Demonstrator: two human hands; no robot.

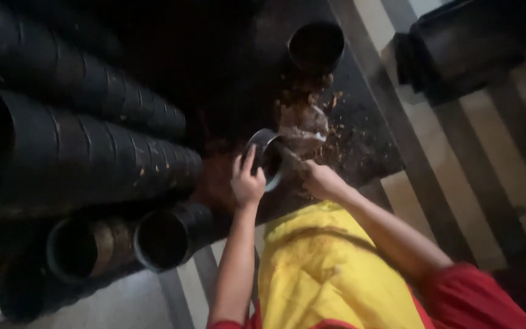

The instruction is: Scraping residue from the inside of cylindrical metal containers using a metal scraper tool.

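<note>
- The left hand [246, 183] is curled round the near rim of a small round metal bowl [264, 157], fingers hooked over the edge and clamped on it, so the bowl stands tipped up on its side just past the fingertips, toward 12 o'clock from the hand.
- The right hand [320, 180] sits at about 3 o'clock from the bowl, just beside it, closed round a thin stick-like tool [288, 153] whose far end reaches into the bowl's mouth (the picture is too blurred to tell what kind of tool it is).
- The two hands are near each other, with the bowl between them and slightly beyond.
- A scatter of brown crumbly stuff [309, 119] lies on the dark mat [366, 146], running from the bowl toward 1 o'clock, with a pale torn scrap amid it.
- At the far end of that scatter, toward 12 o'clock, stands a dark round pot [316, 45], well apart from both hands.
- Long black ribbed pipes [86, 152] lie stacked at 9 to 10 o'clock of the left hand; two open pipe ends [168, 237] face the camera at about 7 o'clock.
- A yellow cloth [327, 268] covers the person's lap below the hands, with red sleeves at the lower edge.
</note>
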